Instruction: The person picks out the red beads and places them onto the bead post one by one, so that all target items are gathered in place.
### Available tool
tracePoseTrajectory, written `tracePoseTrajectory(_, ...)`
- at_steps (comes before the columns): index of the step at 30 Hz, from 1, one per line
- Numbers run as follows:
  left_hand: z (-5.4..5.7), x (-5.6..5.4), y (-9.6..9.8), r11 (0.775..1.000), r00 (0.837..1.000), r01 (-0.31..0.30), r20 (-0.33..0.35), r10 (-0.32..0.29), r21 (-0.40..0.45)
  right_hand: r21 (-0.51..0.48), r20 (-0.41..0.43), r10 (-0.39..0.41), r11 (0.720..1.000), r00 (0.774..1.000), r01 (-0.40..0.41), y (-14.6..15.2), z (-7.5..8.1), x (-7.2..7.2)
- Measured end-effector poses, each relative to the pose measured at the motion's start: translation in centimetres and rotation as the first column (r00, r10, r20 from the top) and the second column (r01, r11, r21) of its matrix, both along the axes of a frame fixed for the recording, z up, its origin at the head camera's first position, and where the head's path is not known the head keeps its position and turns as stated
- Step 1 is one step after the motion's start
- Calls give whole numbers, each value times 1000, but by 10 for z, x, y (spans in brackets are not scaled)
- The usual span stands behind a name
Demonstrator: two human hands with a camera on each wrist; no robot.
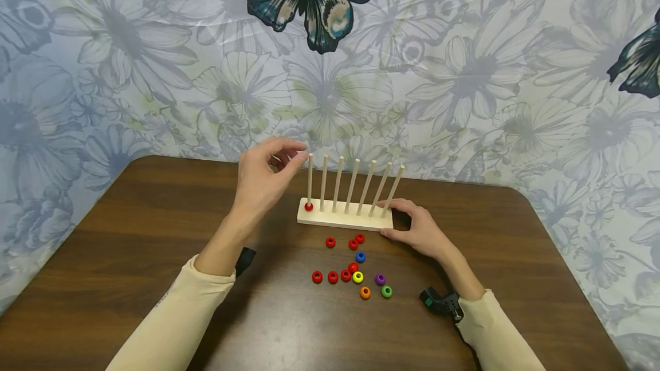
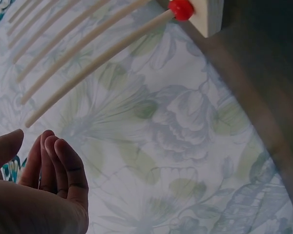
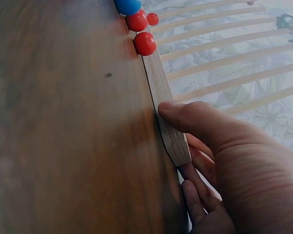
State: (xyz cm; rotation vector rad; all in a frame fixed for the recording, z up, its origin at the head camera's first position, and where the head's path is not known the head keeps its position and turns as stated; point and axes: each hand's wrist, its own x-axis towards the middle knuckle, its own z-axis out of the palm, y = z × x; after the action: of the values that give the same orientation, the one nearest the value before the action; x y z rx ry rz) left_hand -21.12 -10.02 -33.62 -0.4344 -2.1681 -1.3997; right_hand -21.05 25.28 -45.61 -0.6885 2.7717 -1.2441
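Observation:
A pale wooden peg stand (image 1: 342, 221) with a row of several upright pegs stands near the table's back edge. One red bead (image 2: 181, 9) sits at the foot of its leftmost peg (image 1: 310, 179). My left hand (image 1: 264, 175) hovers at the top of that peg, thumb and bent fingers apart, with nothing seen between them. At the stand's right end, my right hand (image 1: 421, 232) grips the base, its thumb (image 3: 173, 113) on the front side and other fingers round the end and behind.
Loose beads lie on the brown table (image 1: 129, 256) before the stand: several red ones (image 1: 317, 277), a blue (image 1: 360, 257), a yellow (image 1: 358, 277), a purple (image 1: 380, 279), an orange (image 1: 365, 292) and a green (image 1: 387, 291). Behind hangs a flowered cloth (image 1: 330, 96).

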Motion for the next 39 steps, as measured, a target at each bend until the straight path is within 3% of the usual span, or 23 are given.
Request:
tracePoseTrajectory(10,-20,-4,-9,998,997,-17,73,22,-68,-2,2,4,1000,1000,-4,1,2,1)
tracePoseTrajectory(23,-56,8,-33,985,992,8,122,13,-175,-5,4,8,1000,1000,-8,1,5,1)
tracePoseTrajectory(28,-61,12,-23,980,987,81,152,-53,-183,-7,3,13,1000,1000,-13,1,3,1)
tracePoseTrajectory(32,-63,17,-12,970,973,165,190,-131,-177,-7,4,13,1000,1000,-13,1,2,1)
tracePoseTrajectory(39,-68,29,10,914,933,316,262,-249,-256,-9,4,14,1000,1000,-14,1,2,0)
